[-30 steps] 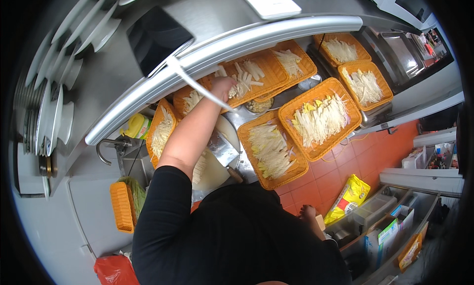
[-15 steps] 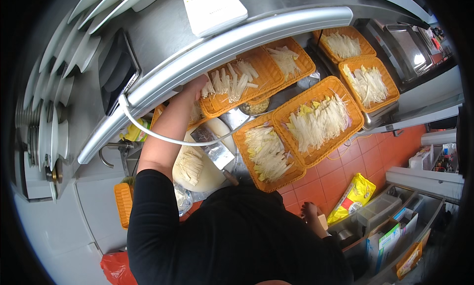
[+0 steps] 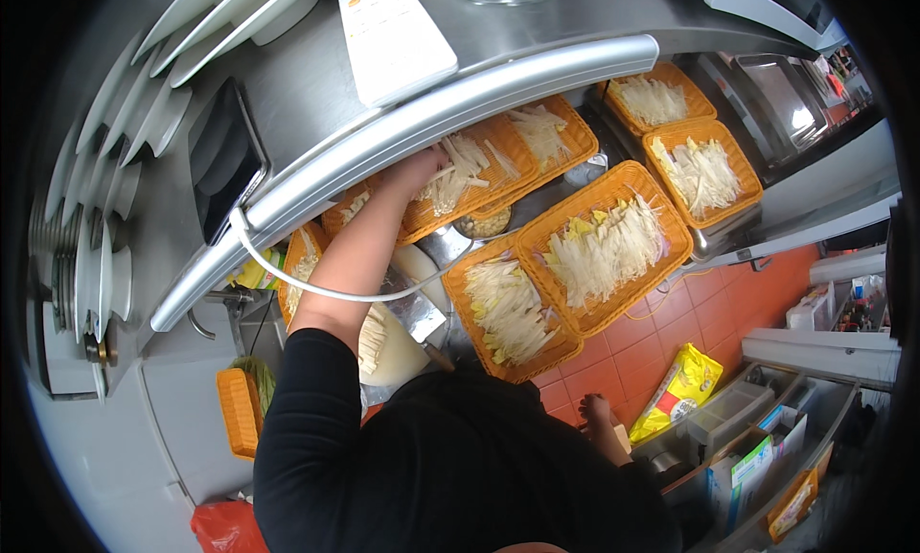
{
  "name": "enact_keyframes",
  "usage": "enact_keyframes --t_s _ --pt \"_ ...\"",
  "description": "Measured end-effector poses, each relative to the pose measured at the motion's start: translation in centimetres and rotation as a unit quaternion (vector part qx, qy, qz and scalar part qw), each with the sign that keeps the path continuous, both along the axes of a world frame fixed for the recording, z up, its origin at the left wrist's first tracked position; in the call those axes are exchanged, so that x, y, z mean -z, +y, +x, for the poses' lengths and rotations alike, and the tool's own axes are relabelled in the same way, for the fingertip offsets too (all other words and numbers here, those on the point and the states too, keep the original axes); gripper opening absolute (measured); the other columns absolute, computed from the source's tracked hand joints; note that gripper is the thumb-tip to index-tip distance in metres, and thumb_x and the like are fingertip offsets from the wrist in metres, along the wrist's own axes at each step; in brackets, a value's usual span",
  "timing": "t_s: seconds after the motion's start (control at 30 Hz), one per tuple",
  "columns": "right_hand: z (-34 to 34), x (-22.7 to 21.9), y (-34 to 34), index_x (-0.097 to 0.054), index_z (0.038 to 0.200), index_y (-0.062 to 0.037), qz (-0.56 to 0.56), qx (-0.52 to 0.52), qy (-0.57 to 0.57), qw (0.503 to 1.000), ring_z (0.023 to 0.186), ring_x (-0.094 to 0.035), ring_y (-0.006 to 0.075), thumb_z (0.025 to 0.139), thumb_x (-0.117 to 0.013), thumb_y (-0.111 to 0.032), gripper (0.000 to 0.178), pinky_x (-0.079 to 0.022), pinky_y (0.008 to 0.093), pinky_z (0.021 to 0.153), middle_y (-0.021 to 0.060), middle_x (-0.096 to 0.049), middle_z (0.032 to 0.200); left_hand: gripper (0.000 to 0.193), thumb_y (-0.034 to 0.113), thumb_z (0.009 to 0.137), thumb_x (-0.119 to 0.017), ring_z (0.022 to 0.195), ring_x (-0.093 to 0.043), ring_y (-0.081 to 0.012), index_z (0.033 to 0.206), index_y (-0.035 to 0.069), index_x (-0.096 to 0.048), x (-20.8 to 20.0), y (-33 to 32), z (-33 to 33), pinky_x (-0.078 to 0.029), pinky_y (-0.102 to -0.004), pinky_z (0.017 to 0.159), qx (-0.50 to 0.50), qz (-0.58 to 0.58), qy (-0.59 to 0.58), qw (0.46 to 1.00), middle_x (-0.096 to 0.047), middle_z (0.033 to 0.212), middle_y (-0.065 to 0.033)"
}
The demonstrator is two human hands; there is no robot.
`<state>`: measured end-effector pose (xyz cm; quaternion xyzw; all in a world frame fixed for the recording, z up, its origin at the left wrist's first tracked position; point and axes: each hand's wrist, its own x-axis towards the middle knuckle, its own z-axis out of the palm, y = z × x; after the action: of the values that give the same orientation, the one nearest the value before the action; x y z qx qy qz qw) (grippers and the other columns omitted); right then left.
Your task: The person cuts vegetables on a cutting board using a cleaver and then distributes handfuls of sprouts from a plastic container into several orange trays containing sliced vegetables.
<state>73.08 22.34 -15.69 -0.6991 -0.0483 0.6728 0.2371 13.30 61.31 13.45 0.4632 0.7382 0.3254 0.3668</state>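
Note:
My left hand (image 3: 418, 170) reaches forward into an orange woven basket (image 3: 517, 162). Its fingers are closed among pale, thin-stalked enoki mushrooms (image 3: 458, 184), with a stalk at the fingertips; the silver rail hides part of the grip. Below that forearm lies a round white cutting board (image 3: 402, 361) with a bunch of enoki (image 3: 372, 340) on it. A cleaver (image 3: 424, 320) with a broad metal blade rests across the board. Down at my right side hangs my right hand (image 3: 599, 415), fingers loosely bent and apart, nothing visible in them.
A basket of enoki over yellow leaves (image 3: 609, 246) sits beside another like it (image 3: 503, 309). More filled baskets (image 3: 700, 174) stand far right. A curved silver rail (image 3: 412, 136) and white cable (image 3: 331, 292) cross above my left arm. A yellow bag (image 3: 678, 390) lies low right.
My left hand has moved right, from the basket's left end further in among the enoki. My right hand stays down at my side. The view has shifted slightly.

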Motion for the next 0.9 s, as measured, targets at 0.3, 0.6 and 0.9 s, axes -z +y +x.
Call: enact_keyframes --t_s 0.3,0.6,0.9 --pt "2.5 6.6 -5.2 -0.049 0.087 -0.0148 -0.017 -0.038 0.066 0.997 0.052 -0.043 0.019 0.096 -0.05 -0.025 0.014 -0.033 0.0394 0.042 0.0037 -0.041 0.064 0.035 0.028 0.082 -0.072 0.126 -0.054 -0.0351 0.113 0.013 -0.071 1.8 -6.6 -2.9 -0.048 -0.0424 0.101 0.243 0.009 0.411 0.879 -0.057 0.138 -0.0113" --pt "1.1 2.9 -2.3 -0.051 0.088 -0.0116 0.077 -0.106 0.178 0.975 0.045 -0.04 0.0176 0.098 -0.048 -0.019 0.012 -0.034 0.0338 0.04 0.0016 -0.038 0.061 0.017 0.011 0.089 -0.063 0.093 -0.066 -0.0343 0.102 0.003 -0.069 -4.1 -18.9 -5.8 -0.053 -0.0406 0.082 0.104 0.164 0.244 0.95 -0.069 0.102 -0.0146" --pt "2.5 7.0 -3.6 -0.053 0.091 -0.0128 0.122 -0.297 -0.072 0.944 0.043 -0.043 0.0201 0.096 -0.05 -0.019 0.009 -0.033 0.0363 0.039 0.0036 -0.043 0.062 0.07 0.001 0.072 -0.064 0.143 -0.038 -0.0369 0.14 0.013 -0.053 4.3 -40.2 -11.3 -0.034 -0.0473 0.116 0.313 0.011 0.321 0.894 -0.043 0.151 -0.0193"
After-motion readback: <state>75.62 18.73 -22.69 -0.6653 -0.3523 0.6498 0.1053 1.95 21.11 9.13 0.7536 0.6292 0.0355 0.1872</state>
